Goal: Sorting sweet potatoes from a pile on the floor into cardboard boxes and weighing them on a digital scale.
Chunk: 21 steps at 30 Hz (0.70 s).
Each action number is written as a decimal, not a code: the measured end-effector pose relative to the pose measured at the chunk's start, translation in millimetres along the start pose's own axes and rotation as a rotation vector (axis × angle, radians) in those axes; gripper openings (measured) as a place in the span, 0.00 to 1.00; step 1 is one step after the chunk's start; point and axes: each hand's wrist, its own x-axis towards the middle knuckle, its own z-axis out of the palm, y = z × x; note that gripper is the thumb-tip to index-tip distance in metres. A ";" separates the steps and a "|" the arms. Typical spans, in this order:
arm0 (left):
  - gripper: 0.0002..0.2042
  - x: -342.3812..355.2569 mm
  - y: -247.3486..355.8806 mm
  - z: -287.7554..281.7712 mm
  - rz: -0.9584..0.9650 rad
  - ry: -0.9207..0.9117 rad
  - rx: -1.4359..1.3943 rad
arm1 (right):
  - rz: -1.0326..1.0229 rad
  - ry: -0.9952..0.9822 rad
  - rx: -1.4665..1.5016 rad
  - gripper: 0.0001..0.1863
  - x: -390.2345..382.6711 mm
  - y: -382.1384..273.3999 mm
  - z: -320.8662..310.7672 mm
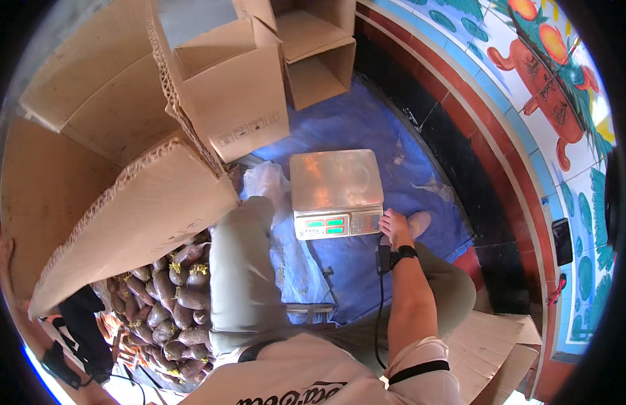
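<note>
My right hand [396, 226] is at the front right corner of a digital scale [336, 181], its bent fingers somewhat apart beside the keypad and holding nothing. The scale has a bare silver plate and lit green displays. At the far left edge, my left hand [7, 255] is dim and partly cut off; its fingers seem to grip the side of a large open cardboard box [137, 209]. Below the box's flap lies a heap of dark purple-brown root vegetables [166, 307], some with yellow-green sprouts.
A blue tarp [421, 175] lies under the scale. A clear plastic bag [265, 181] sits left of it. More cardboard boxes [235, 101] stand behind. A painted tile wall [529, 88] runs along the right, with flattened cardboard [485, 344] at the lower right.
</note>
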 end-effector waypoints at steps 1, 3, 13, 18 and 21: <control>0.27 -0.4 -1.6 2.9 0.010 -0.009 0.016 | 0.037 0.090 -0.044 0.21 11.5 9.0 -12.8; 0.26 -0.8 3.4 6.9 0.040 -0.015 0.079 | 0.090 0.170 -0.080 0.21 29.6 24.8 -19.7; 0.21 -9.3 14.1 20.9 0.124 -0.054 0.296 | -0.204 0.351 -0.320 0.16 77.5 76.4 -26.0; 0.20 -35.1 35.7 53.5 0.160 -0.094 0.345 | -0.300 0.340 -0.371 0.22 103.0 84.7 -28.7; 0.20 -44.5 36.9 77.5 0.147 -0.148 0.349 | -0.232 0.355 -0.394 0.26 111.6 91.5 -31.6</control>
